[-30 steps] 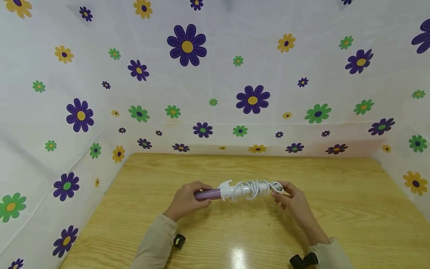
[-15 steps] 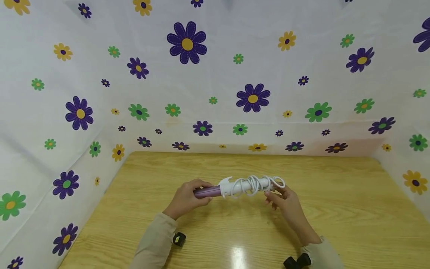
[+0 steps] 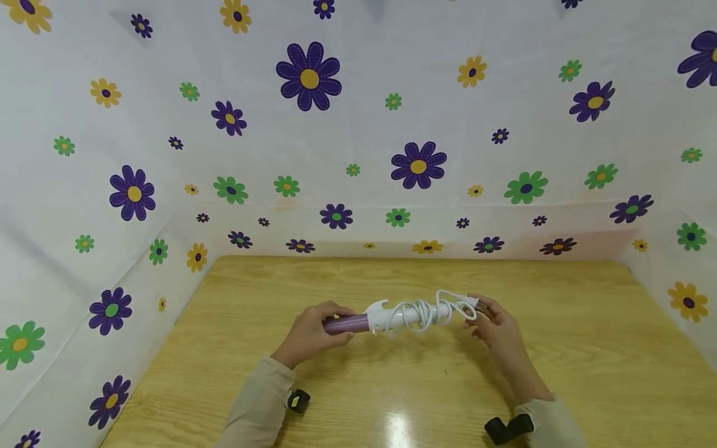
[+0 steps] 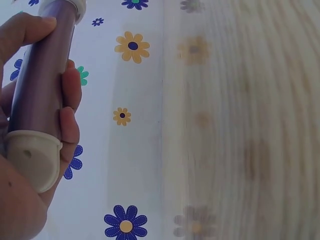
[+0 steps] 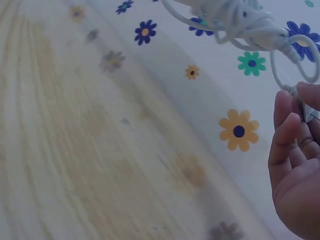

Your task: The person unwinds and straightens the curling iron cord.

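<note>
A curling iron [image 3: 383,319] with a purple barrel [image 4: 42,75] and a white handle is held roughly level above the table. My left hand [image 3: 310,333] grips the barrel, thumb on one side and fingers wrapped round the other, close to its pale end cap [image 4: 34,157]. Several loose coils of white cord [image 3: 421,314] circle the handle. Off the handle's right end, a stretch of cord loops over to the plug [image 5: 309,111], which my right hand [image 3: 501,333] pinches between thumb and fingers. Its prongs are mostly hidden by the fingers.
Beneath both hands lies a wood-grain table [image 3: 336,386]. A white cloth with printed flowers [image 3: 364,124] hangs behind it and along both sides. Black wrist-worn devices [image 3: 299,401] show near the sleeves.
My right hand first shifted left, then back right, and it now pinches the plug, with a cord loop standing out from the handle's end. My left hand keeps its hold on the barrel.
</note>
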A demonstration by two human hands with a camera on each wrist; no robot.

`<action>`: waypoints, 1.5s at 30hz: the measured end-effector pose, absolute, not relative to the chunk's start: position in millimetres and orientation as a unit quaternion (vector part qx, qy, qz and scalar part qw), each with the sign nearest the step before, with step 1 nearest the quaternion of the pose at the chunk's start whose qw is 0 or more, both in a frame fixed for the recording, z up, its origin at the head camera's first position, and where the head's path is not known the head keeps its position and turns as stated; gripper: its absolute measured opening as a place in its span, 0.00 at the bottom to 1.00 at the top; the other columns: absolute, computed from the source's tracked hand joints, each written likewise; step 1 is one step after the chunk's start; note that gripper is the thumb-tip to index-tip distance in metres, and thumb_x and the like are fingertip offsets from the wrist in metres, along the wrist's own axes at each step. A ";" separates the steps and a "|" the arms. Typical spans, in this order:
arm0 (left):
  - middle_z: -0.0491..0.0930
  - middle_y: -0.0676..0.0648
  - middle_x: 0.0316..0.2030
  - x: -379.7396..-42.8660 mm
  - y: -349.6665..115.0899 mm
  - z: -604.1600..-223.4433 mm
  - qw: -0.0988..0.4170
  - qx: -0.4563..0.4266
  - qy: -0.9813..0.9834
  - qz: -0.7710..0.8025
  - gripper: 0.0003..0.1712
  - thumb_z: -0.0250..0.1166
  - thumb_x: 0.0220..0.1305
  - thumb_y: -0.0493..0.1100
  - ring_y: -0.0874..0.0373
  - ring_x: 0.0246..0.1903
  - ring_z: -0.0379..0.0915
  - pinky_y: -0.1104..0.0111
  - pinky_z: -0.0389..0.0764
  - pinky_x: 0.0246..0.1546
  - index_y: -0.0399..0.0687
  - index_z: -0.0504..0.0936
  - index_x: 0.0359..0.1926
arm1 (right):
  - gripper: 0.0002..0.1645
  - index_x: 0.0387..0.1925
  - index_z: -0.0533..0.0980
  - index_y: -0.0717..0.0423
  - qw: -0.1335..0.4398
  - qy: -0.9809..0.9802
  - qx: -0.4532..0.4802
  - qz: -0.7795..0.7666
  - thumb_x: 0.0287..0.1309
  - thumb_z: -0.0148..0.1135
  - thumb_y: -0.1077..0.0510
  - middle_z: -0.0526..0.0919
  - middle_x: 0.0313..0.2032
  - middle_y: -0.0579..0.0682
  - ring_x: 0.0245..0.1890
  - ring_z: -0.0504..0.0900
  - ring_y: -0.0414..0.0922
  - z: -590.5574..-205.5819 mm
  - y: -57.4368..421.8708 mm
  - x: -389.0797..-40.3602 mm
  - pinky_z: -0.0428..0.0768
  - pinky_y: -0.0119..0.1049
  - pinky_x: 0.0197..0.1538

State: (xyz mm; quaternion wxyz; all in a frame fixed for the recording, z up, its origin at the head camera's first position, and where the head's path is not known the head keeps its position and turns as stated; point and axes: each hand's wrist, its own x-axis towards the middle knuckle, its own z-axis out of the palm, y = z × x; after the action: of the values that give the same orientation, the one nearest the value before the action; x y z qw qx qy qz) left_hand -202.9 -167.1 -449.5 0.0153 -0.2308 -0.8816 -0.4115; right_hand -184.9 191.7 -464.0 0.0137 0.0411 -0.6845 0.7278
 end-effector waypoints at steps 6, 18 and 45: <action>0.83 0.55 0.39 -203.2 -169.3 -451.2 0.028 -0.223 -0.894 -0.387 0.17 0.73 0.52 0.45 0.63 0.34 0.75 0.71 0.75 0.35 0.56 0.85 0.46 | 0.13 0.50 0.75 0.46 0.022 -0.613 0.074 0.786 0.69 0.51 0.62 0.82 0.38 0.38 0.34 0.79 0.34 -457.8 205.1 -183.6 0.75 0.25 0.31; 0.84 0.54 0.41 -203.6 -168.7 -456.0 0.025 -0.178 -0.911 -0.371 0.18 0.74 0.50 0.47 0.62 0.35 0.76 0.67 0.76 0.36 0.56 0.85 0.45 | 0.14 0.44 0.76 0.47 0.037 -0.634 0.120 0.763 0.70 0.45 0.66 0.80 0.33 0.40 0.34 0.79 0.34 -454.0 217.5 -179.8 0.74 0.26 0.33; 0.85 0.51 0.42 -206.5 -171.2 -453.2 0.032 -0.127 -0.912 -0.388 0.18 0.76 0.48 0.46 0.60 0.35 0.75 0.64 0.75 0.37 0.56 0.86 0.43 | 0.19 0.50 0.75 0.63 -0.033 -0.905 0.019 0.424 0.61 0.63 0.57 0.77 0.36 0.53 0.33 0.70 0.40 -464.8 240.6 -186.3 0.69 0.31 0.32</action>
State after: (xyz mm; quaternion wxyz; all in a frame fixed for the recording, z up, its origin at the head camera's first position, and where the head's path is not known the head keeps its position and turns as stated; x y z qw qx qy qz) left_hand -206.5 -171.2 -453.2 0.0322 -0.1272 -0.9122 -0.3882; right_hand -186.3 240.6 -464.8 -0.0328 0.0192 -0.9050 0.4236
